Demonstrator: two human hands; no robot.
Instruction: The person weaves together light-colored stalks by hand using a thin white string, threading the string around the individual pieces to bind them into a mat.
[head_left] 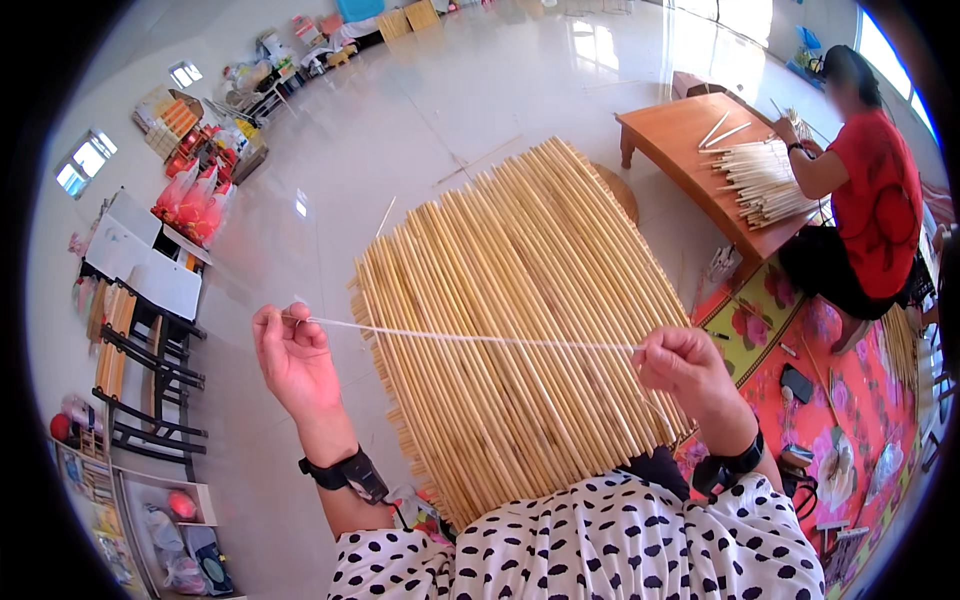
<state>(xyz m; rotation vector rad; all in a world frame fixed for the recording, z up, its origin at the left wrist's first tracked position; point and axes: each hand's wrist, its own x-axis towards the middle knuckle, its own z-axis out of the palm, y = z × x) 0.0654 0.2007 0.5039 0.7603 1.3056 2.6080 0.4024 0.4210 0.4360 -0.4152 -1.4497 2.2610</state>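
A white string (490, 340) runs nearly straight between my two hands, across the near half of a mat of pale straw-coloured stalks (510, 250). The stalks lie side by side in front of my body. Off the mat's left edge, my left hand (297, 362) is raised and pinches one end of the string between thumb and fingers; whether a needle is there is too small to tell. My right hand (690, 372) is closed around the string over the mat's right edge, and a thin tail hangs below it.
At the right, a person in red (872, 190) handles a pile of stalks (765, 180) on a brown wooden table (665, 128). A red floral floor cloth (770, 440) holds a phone (796, 383) and small tools. Black-legged folded furniture (150, 370) stands at left.
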